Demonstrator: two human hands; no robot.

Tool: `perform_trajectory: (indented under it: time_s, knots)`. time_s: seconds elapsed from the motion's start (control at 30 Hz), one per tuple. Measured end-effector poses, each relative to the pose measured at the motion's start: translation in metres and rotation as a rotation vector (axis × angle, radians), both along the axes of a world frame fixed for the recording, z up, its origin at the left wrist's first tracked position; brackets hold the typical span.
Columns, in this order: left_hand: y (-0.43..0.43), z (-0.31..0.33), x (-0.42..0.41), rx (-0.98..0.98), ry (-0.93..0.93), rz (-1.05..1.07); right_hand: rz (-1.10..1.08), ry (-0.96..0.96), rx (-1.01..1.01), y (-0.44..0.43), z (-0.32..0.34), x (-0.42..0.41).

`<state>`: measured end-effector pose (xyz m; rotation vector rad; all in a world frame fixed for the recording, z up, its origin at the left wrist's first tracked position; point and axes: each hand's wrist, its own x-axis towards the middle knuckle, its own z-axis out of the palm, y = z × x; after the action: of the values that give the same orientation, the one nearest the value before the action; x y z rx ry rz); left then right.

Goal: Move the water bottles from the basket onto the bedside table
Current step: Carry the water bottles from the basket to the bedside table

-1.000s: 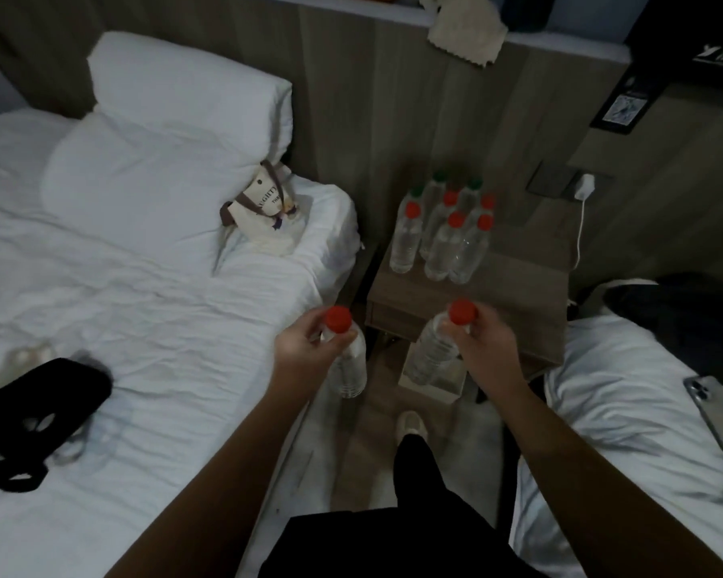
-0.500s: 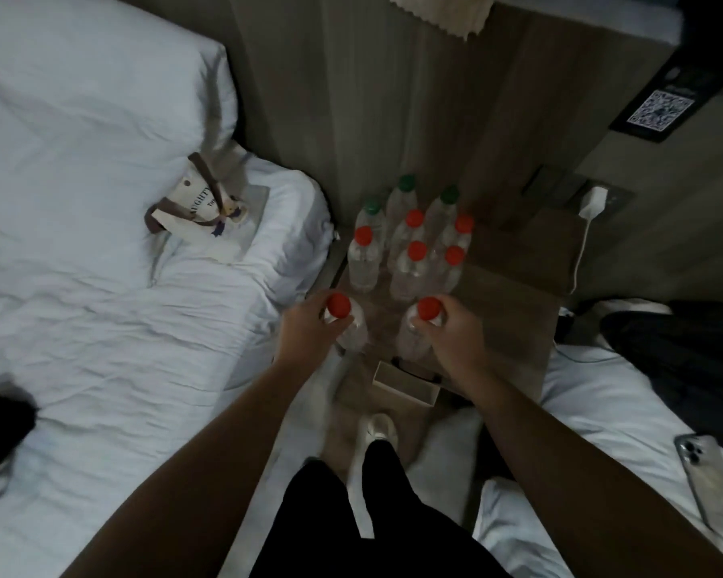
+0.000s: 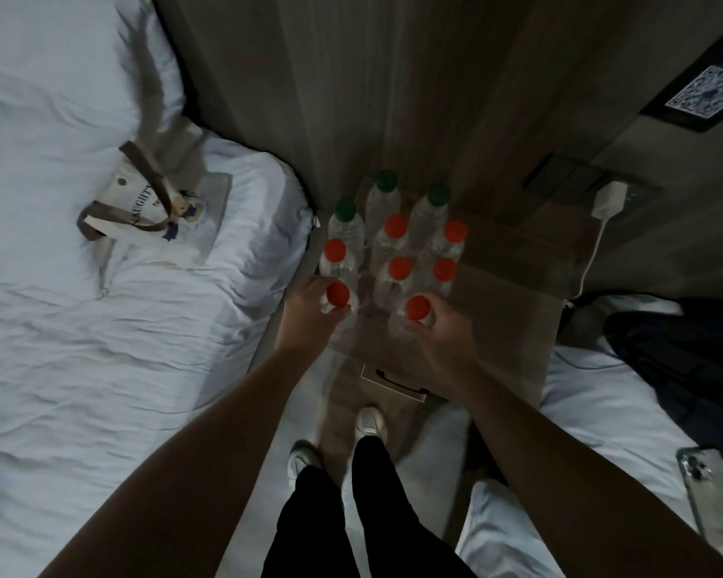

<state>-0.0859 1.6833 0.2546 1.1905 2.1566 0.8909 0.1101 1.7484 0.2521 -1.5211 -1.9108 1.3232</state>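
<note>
My left hand [image 3: 309,312] grips a clear water bottle with a red cap [image 3: 337,294] at the front left of the wooden bedside table [image 3: 514,281]. My right hand [image 3: 443,331] grips a second red-capped bottle [image 3: 417,307] near the table's front edge. Both bottles stand upright just in front of a cluster of several bottles [image 3: 395,248], red-capped in front and green-capped at the back by the wall. The basket is out of view.
A white bed [image 3: 101,327] with a small tote bag [image 3: 151,210] lies to the left. To the right is another bed with a phone [image 3: 710,490]. A charger and cable [image 3: 608,204] hang at the wall. My feet stand below the table's drawer [image 3: 393,381].
I have stepped closer, and both hands have carried their bottles forward over the table to just in front of the standing cluster.
</note>
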Motion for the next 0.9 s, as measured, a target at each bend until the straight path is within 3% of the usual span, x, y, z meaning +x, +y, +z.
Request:
perform_trajectory:
  time_s: [0.23,0.5,0.63,0.77,0.9]
  knots:
    - [0.007,-0.015,0.005,0.007,-0.009,-0.079,0.039,-0.004,0.187,0.001,-0.018,0.005]
    - [0.001,-0.023,0.005,-0.090,-0.064,-0.006,0.070,-0.085,0.202,-0.001,-0.015,0.007]
    - [-0.018,-0.020,0.005,-0.147,-0.132,0.067,0.017,-0.087,0.136,-0.012,-0.010,0.016]
    - [-0.079,-0.019,0.005,-0.224,-0.227,0.115,0.040,-0.252,0.119,-0.033,-0.018,0.025]
    - [-0.157,-0.016,0.015,-0.347,-0.139,0.165,0.138,-0.358,-0.093,-0.060,-0.023,0.024]
